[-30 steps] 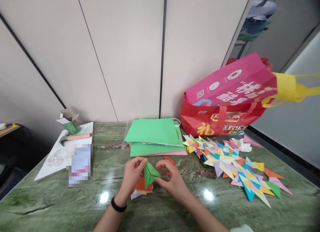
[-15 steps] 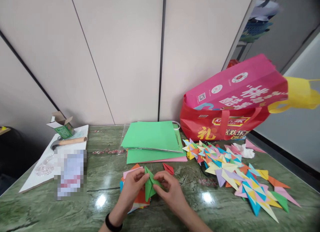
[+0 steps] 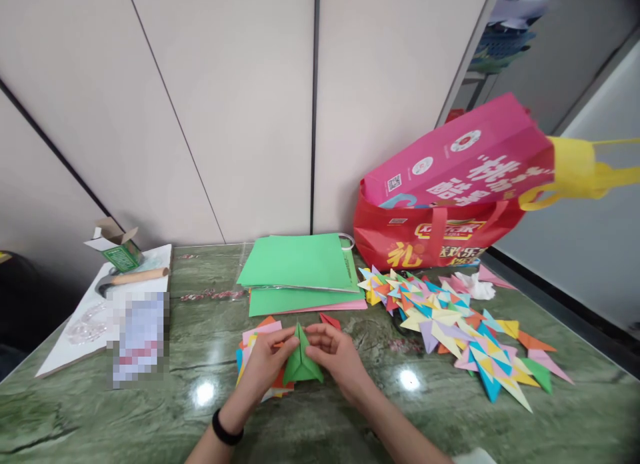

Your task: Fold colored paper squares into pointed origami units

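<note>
Gripping green paper [image 3: 303, 365] between left hand [image 3: 269, 356] and right hand [image 3: 341, 359] at 6 o'clock; folded to a point (perhaps unfinished); with flat sheets [image 3: 253, 335] left at 7 and folded pieces [image 3: 447, 319] massed at 4.

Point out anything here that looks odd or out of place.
The hammer on the white board looks out of place with folded paper pieces about. The pink bag slants askew from the red bag, and a crumpled white wad lies by those pieces. The green folded paper shows no visible tear.
</note>
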`<state>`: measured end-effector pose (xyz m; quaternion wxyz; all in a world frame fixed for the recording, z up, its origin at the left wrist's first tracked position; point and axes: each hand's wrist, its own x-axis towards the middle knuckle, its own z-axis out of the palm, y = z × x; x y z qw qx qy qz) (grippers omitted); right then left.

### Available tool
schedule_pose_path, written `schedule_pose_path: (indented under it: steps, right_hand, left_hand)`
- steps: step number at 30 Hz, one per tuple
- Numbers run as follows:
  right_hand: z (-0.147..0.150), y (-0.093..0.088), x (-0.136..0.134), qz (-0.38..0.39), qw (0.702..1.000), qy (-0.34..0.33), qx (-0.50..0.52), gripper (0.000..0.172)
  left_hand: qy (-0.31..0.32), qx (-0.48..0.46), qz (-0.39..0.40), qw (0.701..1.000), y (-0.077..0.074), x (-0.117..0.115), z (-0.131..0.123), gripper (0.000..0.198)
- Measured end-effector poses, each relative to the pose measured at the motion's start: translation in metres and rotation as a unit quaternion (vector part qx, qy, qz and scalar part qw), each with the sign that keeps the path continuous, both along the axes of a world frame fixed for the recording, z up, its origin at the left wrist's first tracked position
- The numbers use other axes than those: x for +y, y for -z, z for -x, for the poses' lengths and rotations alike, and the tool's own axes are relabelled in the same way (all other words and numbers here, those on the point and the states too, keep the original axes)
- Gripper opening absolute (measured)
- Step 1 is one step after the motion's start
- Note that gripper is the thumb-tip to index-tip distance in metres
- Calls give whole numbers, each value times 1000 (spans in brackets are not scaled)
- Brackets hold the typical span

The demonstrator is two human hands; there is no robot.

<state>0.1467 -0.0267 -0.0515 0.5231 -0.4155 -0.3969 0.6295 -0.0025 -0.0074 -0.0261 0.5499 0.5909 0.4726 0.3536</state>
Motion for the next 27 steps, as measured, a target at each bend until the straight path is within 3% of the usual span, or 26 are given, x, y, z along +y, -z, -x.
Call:
schedule_pose_path:
  steps: [4,8,17,23,27]
  right_hand:
    - [-3,-5,-2,-6,999,1,34,37]
    - [-5,-10,-4,-23,999,-22,38,35]
    - [-8,-8,-4,-129,972,98,-170,19]
    - [-3,-5,-4,-84,989,68,-98,21]
    - [-3,-4,-3,-45,996,50,-63,28]
  left_hand:
    - [-6,50,-9,999,0,-3,-2,35]
    - [-31,63,-93,993,2,-4,-4,26]
    - [-73,147,-261,951,1,-7,-3,19]
    - [-49,210,-346,913,3,-9,0,18]
    - [-50,194,-308,930,3,-9,-3,17]
